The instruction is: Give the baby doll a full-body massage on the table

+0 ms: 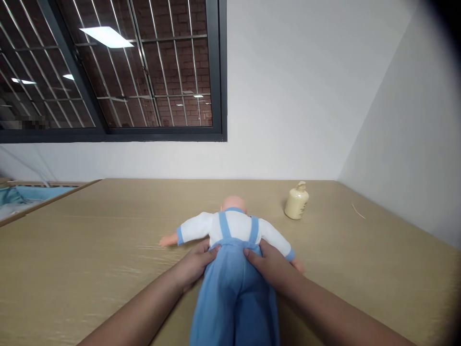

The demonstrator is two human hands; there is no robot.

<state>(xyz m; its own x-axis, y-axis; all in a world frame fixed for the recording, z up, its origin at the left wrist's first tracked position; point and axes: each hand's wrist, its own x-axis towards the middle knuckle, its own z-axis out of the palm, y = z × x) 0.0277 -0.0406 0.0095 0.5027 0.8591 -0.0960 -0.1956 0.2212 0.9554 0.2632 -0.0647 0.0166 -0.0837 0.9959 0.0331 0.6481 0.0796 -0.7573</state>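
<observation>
A baby doll in blue overalls and a white long-sleeved top lies face down, its head pointing away from me and its arms spread to both sides. My left hand grips the doll's waist on the left, thumb on its back. On the opposite side, my right hand clasps the waist the same way. The fingers of both hands are mostly hidden under the doll's body. Its legs run out of view at the bottom.
A cream pump bottle stands on the tan tabletop, right of the doll's head. Farther right lies a thin pale strip. Beyond the left edge is a wood-rimmed bin with light-blue material. A wall and barred window rise behind.
</observation>
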